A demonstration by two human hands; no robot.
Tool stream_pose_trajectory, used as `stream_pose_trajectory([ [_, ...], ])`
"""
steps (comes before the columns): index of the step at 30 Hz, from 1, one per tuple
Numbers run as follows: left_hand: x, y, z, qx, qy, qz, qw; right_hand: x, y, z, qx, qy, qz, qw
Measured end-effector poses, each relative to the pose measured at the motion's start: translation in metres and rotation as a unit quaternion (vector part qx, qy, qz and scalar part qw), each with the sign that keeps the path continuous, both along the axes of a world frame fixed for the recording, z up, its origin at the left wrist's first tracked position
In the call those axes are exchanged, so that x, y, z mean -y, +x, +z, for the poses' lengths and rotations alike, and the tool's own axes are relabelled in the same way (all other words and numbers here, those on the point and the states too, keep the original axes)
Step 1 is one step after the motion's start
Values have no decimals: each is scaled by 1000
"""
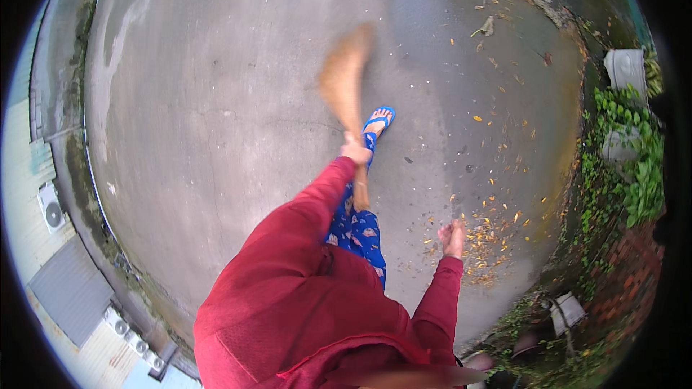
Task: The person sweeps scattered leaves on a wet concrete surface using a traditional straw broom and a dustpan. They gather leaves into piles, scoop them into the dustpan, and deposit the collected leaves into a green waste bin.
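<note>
My left hand (pixel 355 150) is closed around the handle of a tan straw broom (pixel 344 79). Its wide head, blurred by motion, points away from me over the concrete ground, and the handle's end shows behind my hand, above my blue patterned trousers. Out to my right, my right hand (pixel 453 236) holds nothing, its fingers loosely apart. Beneath and beside that hand lies a scatter of yellow and brown fallen leaves (pixel 491 246) on the ground.
One foot in a blue flip-flop (pixel 379 121) stands beside the broom. More leaves lie along the damp right side. Green plants (pixel 641 180), pale planters (pixel 624 69) and bricks (pixel 634 266) line the right edge. A kerb (pixel 92 151) and outdoor air-conditioner units (pixel 52 207) are at left.
</note>
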State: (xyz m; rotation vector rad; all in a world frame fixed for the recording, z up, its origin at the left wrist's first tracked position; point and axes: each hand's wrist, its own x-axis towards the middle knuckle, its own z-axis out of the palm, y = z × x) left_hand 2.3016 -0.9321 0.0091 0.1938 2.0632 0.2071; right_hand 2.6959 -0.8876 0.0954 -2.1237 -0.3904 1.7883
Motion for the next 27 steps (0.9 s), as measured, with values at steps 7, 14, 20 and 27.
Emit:
stream_pose_trajectory([
  [7, -212, -5, 72, 360, 161, -277, 876, -18, -38, 8, 89, -88, 260, 957],
  [14, -207, -91, 172, 129, 355, -241, 894, -117, -71, 13, 16, -25, 133, 991],
  [20, -211, -233, 164, 180, 147, 120, 965, -152, -33, -25, 63, -42, 44, 996],
  [27, -355, -289, 36, 279, 189, 339, 879, -182, -41, -42, 47, -69, 30, 996],
])
